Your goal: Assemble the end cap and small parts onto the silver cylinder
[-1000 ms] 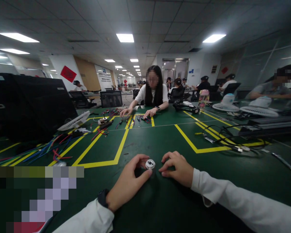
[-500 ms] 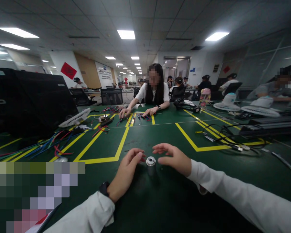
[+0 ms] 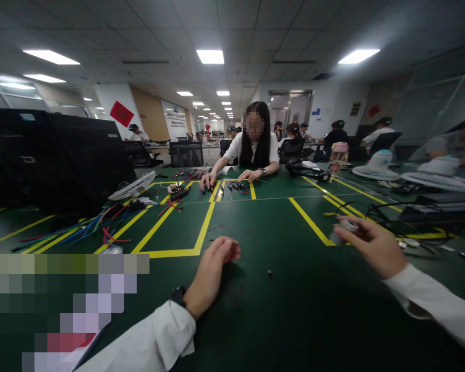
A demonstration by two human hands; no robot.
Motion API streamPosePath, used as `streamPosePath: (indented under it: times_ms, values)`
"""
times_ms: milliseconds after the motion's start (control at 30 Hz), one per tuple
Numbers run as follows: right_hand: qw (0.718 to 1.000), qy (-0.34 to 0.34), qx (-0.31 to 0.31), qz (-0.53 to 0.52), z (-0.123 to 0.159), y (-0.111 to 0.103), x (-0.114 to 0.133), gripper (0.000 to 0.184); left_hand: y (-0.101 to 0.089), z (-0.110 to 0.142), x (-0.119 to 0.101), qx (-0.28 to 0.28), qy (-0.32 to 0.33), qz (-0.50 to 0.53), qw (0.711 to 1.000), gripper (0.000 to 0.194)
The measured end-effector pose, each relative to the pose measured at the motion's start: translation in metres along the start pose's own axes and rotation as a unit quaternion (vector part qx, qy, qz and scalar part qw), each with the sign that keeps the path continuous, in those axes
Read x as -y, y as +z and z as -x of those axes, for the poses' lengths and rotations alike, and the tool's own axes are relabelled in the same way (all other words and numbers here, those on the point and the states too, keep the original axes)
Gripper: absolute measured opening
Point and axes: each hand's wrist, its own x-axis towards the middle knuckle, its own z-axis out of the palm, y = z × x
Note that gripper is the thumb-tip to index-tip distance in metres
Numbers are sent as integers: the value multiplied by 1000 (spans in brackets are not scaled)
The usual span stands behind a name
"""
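Observation:
My right hand (image 3: 375, 247) is closed around a small silver metal cylinder (image 3: 341, 230), held above the table on the right. The cylinder looks blurred, and my fingers cover part of it. My left hand (image 3: 211, 271) rests at the middle of the green table (image 3: 294, 310), its fingers loosely bent and nothing seen in them. To the right of that hand lies a tiny dark round part (image 3: 269, 272), perhaps a nut or ring.
Across the table a person (image 3: 251, 144) handles small wired parts (image 3: 238, 187). Yellow tape (image 3: 170, 253) marks areas. Loose coloured wires (image 3: 81, 230) and a black case (image 3: 62, 160) are left; black cables (image 3: 387, 212), white fans (image 3: 375, 168) and a bottle (image 3: 338, 157) stand right.
My right hand has taken the metal cylinder from the table and carried it to the right. My left hand stays near its spot, fingers more bent. The view has turned slightly left.

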Motion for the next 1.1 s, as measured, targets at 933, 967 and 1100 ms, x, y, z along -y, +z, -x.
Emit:
streamPosePath:
  times_ms: [933,967,1100]
  values:
    - [940,-167,286,78,60,73,54,29,4,3,-7,1,3,-1,1000,33]
    - [938,-170,294,70,62,86,61,28,4,4,-7,0,1,2,1000,33]
    - [932,-180,308,69,59,108,74,15,2,4,-5,-3,-3,9,1000,34]
